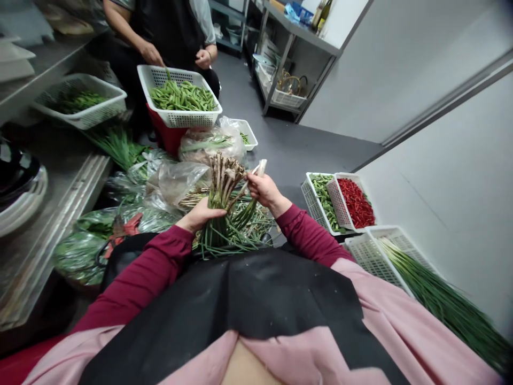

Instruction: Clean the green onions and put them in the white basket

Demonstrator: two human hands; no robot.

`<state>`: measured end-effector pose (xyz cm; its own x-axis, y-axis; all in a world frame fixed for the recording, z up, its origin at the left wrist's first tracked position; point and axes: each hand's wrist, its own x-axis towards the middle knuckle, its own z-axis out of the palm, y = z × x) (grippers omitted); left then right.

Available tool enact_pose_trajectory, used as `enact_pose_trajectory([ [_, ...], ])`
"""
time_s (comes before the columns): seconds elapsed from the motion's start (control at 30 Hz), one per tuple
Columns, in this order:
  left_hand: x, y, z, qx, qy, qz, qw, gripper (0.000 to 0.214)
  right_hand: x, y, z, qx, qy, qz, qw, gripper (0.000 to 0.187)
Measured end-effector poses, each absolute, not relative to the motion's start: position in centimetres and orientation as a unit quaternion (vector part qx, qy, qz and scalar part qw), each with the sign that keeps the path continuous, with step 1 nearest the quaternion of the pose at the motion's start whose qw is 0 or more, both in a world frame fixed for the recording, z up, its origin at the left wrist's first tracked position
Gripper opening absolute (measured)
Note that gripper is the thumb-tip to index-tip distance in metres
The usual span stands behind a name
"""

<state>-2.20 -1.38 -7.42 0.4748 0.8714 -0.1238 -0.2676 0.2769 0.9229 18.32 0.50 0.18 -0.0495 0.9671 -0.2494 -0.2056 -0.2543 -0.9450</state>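
In front of my lap, my left hand (202, 215) is wrapped round a thick bunch of scallions (223, 179). Their brown, dirty root ends point up, and the green leaves hang down. My right hand (262, 187) is closed beside the top of the bunch, pinching at a stalk. A few paler peeled scallions (260, 170) stick up out of that same hand, white ends up. Below both hands lies a heap of loose green leaves and trimmings (256, 219). The tips of my right fingers are partly hidden by the stalks.
Across from me, a person's hand (151, 54) is at a white basket of green pods (182, 99). Plastic bags of greens (96, 235) lie left. On the right stand baskets of red chillies (355, 203), green peppers (324, 195) and clean scallions (433, 289) along the wall.
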Motion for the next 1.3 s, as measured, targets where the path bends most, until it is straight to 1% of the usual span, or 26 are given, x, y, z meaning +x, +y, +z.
enact_pose_trajectory([
  [0.07,-2.7,-0.9,-7.4,0.43,0.34,0.405,0.732,0.041,19.3,1.3,0.2,-0.538,-0.378,0.525,0.541,0.034],
  [0.17,-4.1,0.0,-7.2,0.379,0.322,0.436,0.75,0.034,22.7,2.5,0.7,-0.575,-0.388,0.316,0.647,0.037],
  [0.2,-4.6,0.3,-7.0,0.361,0.304,0.452,0.757,0.034,23.7,2.7,1.0,-0.574,-0.407,0.267,0.658,0.038],
  [0.27,-5.3,0.6,-6.6,0.327,0.262,0.483,0.769,0.036,24.4,2.5,1.4,-0.57,-0.471,0.23,0.632,0.038],
  [0.33,-5.5,0.7,-6.3,0.309,0.229,0.496,0.778,0.037,22.8,1.5,1.1,-0.562,-0.563,0.27,0.543,0.032],
  [0.4,-5.2,0.6,-6.1,0.309,0.219,0.491,0.784,0.036,19.4,0.0,0.0,-0.538,-0.641,0.352,0.42,0.027],
  [0.43,-5.0,0.5,-6.0,0.313,0.221,0.487,0.785,0.036,17.5,-0.7,-0.8,-0.524,-0.656,0.394,0.374,0.025],
  [0.5,-4.6,0.4,-6.0,0.321,0.231,0.477,0.784,0.035,14.2,-1.9,-2.5,-0.488,-0.664,0.459,0.332,0.025],
  [0.57,-4.3,0.5,-6.1,0.323,0.244,0.472,0.783,0.034,12.2,-2.7,-3.9,-0.478,-0.662,0.48,0.32,0.024],
  [0.7,-4.3,1.1,-6.6,0.305,0.282,0.468,0.78,0.032,12.2,-2.9,-5.2,-0.525,-0.648,0.438,0.336,0.015],
  [0.77,-4.4,1.4,-6.8,0.303,0.298,0.471,0.773,0.031,13.8,-2.0,-4.9,-0.543,-0.635,0.41,0.366,0.014],
  [0.83,-4.6,1.5,-7.1,0.318,0.302,0.481,0.759,0.029,16.1,-0.7,-3.7,-0.561,-0.597,0.395,0.415,0.015],
  [0.93,-4.6,1.2,-7.4,0.351,0.293,0.482,0.747,0.027,19.9,1.4,-0.5,-0.574,-0.501,0.427,0.487,0.023],
  [1.1,-2.9,0.3,-7.7,0.384,0.285,0.417,0.773,0.025,23.1,2.7,5.0,-0.561,-0.416,0.485,0.526,0.027],
  [1.2,-1.3,-0.2,-7.8,0.396,0.252,0.396,0.789,0.024,22.4,2.9,5.7,-0.557,-0.397,0.489,0.541,0.029],
  [1.3,0.1,-0.6,-8.0,0.383,0.227,0.387,0.808,0.024,20.9,3.6,4.6,-0.554,-0.384,0.496,0.548,0.033],
])
